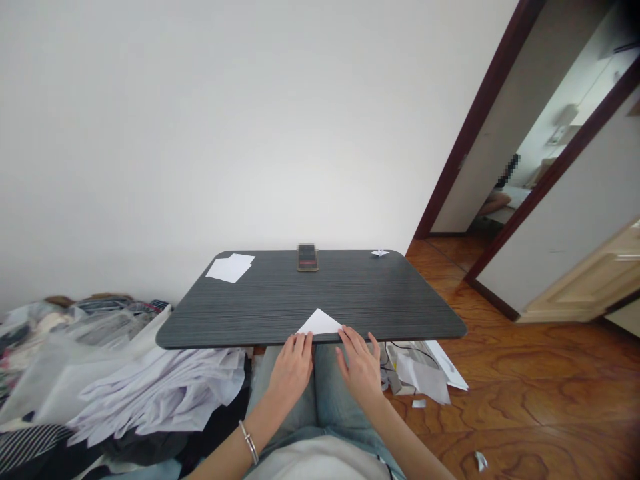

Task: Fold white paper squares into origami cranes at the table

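Observation:
A white sheet of paper folded into a triangle (319, 323) lies at the front edge of the dark table, its point facing away from me. My left hand (294, 363) touches the triangle's left corner, fingers together and the thumb hidden. On the right corner rest the fingertips of my right hand (359, 360), its fingers stretched and the thumb held apart. Both hands reach in from below the table's front edge.
White paper sheets (230, 268) lie at the table's back left. A phone (307, 257) leans at the back middle, and a small folded paper piece (379, 253) sits back right. Heaped clothes (165, 387) are left; papers (425, 377) lie under the table. Someone sits beyond the doorway.

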Demonstrator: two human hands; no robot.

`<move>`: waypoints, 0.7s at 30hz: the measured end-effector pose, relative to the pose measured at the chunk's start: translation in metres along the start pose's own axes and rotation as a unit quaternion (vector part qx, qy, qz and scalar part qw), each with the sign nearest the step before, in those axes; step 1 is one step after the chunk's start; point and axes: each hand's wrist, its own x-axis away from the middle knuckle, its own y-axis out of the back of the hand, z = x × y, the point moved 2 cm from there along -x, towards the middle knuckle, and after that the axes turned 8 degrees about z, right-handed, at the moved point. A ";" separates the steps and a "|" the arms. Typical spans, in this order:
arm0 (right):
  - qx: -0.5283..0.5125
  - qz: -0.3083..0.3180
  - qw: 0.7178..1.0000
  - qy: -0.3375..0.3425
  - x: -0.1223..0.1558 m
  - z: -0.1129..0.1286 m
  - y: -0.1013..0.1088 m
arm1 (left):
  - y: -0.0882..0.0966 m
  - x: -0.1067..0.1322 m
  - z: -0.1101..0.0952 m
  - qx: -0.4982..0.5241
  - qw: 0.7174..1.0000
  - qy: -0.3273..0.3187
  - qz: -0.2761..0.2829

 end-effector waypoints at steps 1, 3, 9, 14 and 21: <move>0.001 0.000 1.000 -0.001 0.000 -0.001 0.000 | 0.000 0.002 0.001 -0.002 1.000 0.004 -0.002; 0.003 -0.001 1.000 0.000 0.001 -0.002 0.001 | 0.002 0.005 0.002 -0.007 1.000 0.015 -0.006; 0.012 0.009 1.000 0.000 0.000 0.003 0.002 | 0.007 0.008 -0.001 -0.026 0.999 0.030 0.000; 0.008 0.013 1.000 0.002 -0.006 0.011 0.003 | 0.007 0.006 -0.005 -0.032 0.999 0.039 0.002; -0.029 0.048 0.998 0.026 -0.012 0.022 -0.004 | 0.006 -0.002 -0.008 -0.014 1.000 -0.013 0.006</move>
